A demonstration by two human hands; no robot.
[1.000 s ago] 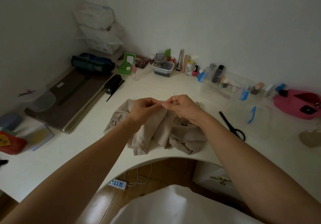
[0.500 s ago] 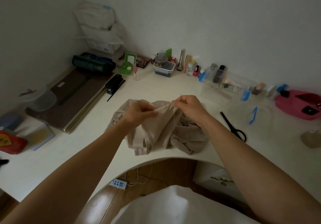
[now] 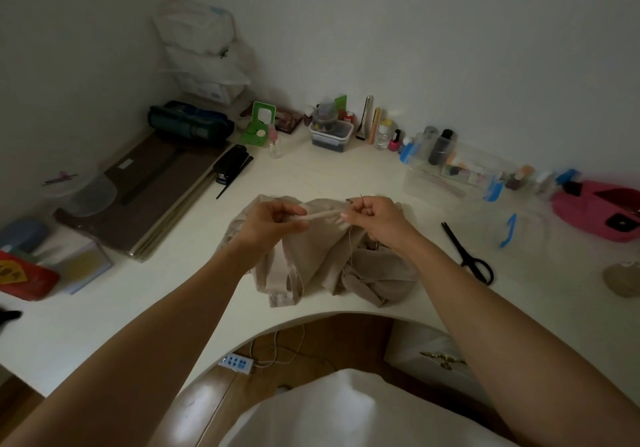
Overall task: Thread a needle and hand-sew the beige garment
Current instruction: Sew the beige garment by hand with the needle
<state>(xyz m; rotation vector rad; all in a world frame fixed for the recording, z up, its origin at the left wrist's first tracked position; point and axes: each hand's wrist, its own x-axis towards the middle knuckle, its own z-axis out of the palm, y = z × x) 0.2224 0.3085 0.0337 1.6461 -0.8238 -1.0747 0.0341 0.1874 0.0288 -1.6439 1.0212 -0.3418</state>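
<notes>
Beige garment (image 3: 322, 259) on desk (image 3: 173, 308), folded edge taut in the pinch of left hand (image 3: 270, 224) and right hand (image 3: 374, 218)

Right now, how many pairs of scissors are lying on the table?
1. The black scissors lie on the table, right of the beige garment and apart from it. More may be hidden inside the clear boxes by the wall.

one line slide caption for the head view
Left hand and right hand stretch a beige garment over the desk, the right pinching a needle, scissors lying alongside.
</notes>
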